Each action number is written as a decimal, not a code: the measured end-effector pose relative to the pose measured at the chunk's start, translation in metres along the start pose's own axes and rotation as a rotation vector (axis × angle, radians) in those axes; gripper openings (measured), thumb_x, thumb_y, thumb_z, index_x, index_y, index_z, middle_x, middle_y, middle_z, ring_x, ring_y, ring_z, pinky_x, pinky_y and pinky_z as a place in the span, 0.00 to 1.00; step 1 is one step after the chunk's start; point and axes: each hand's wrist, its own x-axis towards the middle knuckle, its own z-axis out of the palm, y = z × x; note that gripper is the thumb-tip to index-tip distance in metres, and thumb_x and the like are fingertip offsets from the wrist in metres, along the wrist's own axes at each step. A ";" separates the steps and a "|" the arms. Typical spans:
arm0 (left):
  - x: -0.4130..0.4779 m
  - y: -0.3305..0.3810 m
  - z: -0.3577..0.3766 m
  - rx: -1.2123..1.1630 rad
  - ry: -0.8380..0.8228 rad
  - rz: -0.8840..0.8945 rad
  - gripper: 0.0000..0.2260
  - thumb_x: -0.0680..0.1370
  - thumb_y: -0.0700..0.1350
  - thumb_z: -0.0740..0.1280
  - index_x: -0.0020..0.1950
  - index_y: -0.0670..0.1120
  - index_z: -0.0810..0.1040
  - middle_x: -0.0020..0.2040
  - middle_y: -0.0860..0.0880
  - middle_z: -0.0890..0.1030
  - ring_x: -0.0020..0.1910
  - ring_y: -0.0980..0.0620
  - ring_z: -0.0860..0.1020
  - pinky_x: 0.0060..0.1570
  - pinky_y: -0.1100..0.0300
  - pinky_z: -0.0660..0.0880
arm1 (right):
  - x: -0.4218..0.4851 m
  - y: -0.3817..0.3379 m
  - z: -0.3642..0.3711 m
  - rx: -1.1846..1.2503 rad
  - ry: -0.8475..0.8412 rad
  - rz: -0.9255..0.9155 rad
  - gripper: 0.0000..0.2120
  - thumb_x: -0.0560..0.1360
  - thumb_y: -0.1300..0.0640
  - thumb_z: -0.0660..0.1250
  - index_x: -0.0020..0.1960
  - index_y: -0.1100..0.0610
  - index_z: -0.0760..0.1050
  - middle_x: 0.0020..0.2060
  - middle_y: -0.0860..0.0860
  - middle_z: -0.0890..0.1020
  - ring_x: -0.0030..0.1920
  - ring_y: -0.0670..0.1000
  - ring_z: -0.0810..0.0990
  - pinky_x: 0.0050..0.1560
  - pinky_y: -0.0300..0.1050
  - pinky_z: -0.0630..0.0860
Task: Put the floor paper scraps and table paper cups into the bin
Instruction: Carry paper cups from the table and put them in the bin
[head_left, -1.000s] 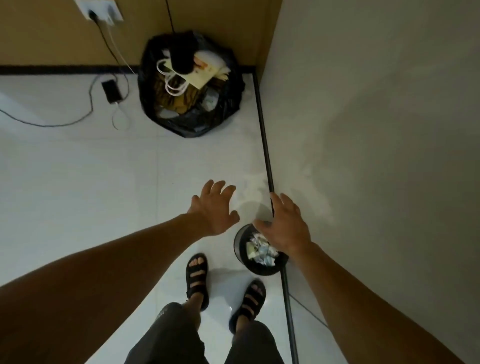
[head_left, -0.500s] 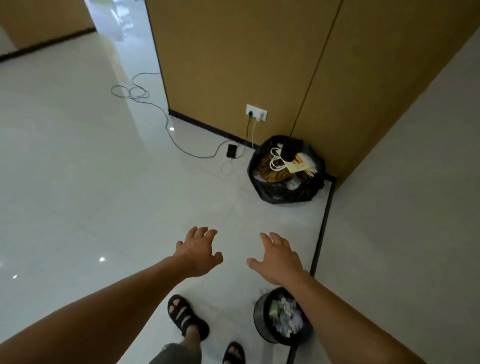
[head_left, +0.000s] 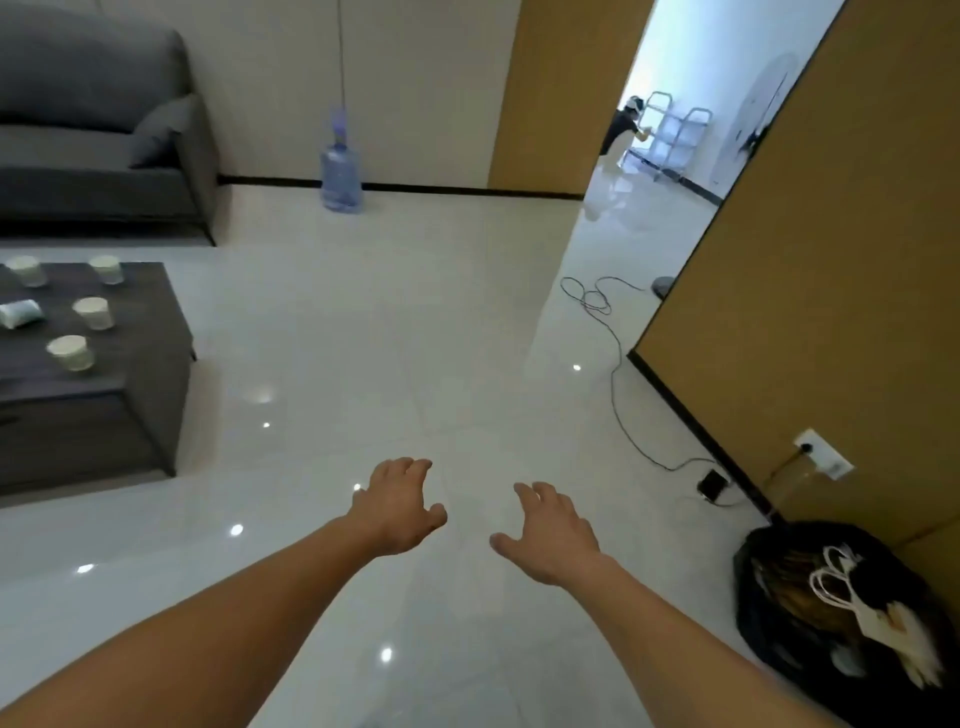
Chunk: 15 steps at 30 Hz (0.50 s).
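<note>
Several white paper cups stand on the dark low table (head_left: 145, 322) at the left: one near its front (head_left: 70, 352), one in the middle (head_left: 93, 312), two at the back (head_left: 106, 268) (head_left: 26, 270). Another cup (head_left: 20, 313) lies on its side. My left hand (head_left: 400, 506) and my right hand (head_left: 553, 530) reach forward over the bare white floor, fingers relaxed and spread, holding nothing. Both hands are well to the right of the table. The small black bin is out of view. No paper scraps show on the floor.
A full black rubbish bag (head_left: 841, 613) sits at the lower right against the tan wall. A cable (head_left: 618, 374) runs across the floor to a socket (head_left: 823, 460). A grey sofa (head_left: 98, 140) and a water bottle (head_left: 340, 174) stand at the back. A person (head_left: 623, 130) works beyond the doorway.
The view has swung up and left, away from the small bin and the corner, into the room. The table with cups has come into sight. Both hands stay empty.
</note>
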 end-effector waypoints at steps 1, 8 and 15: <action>-0.002 -0.029 -0.016 -0.016 0.018 -0.038 0.32 0.76 0.57 0.62 0.77 0.50 0.55 0.77 0.49 0.57 0.76 0.47 0.53 0.70 0.43 0.61 | 0.012 -0.033 0.002 -0.006 -0.010 -0.036 0.40 0.74 0.35 0.61 0.79 0.49 0.50 0.78 0.50 0.53 0.77 0.54 0.53 0.71 0.57 0.60; -0.026 -0.197 -0.105 -0.079 0.130 -0.273 0.32 0.77 0.56 0.62 0.77 0.50 0.54 0.77 0.49 0.56 0.76 0.46 0.53 0.71 0.45 0.61 | 0.069 -0.236 0.025 -0.043 -0.066 -0.324 0.40 0.73 0.35 0.62 0.79 0.49 0.51 0.78 0.50 0.54 0.76 0.54 0.55 0.71 0.56 0.62; -0.023 -0.304 -0.148 -0.151 0.178 -0.483 0.32 0.77 0.56 0.63 0.77 0.50 0.54 0.77 0.49 0.56 0.76 0.46 0.54 0.71 0.45 0.61 | 0.139 -0.356 0.031 -0.115 -0.136 -0.504 0.40 0.74 0.35 0.62 0.79 0.49 0.51 0.78 0.50 0.54 0.76 0.54 0.56 0.70 0.54 0.64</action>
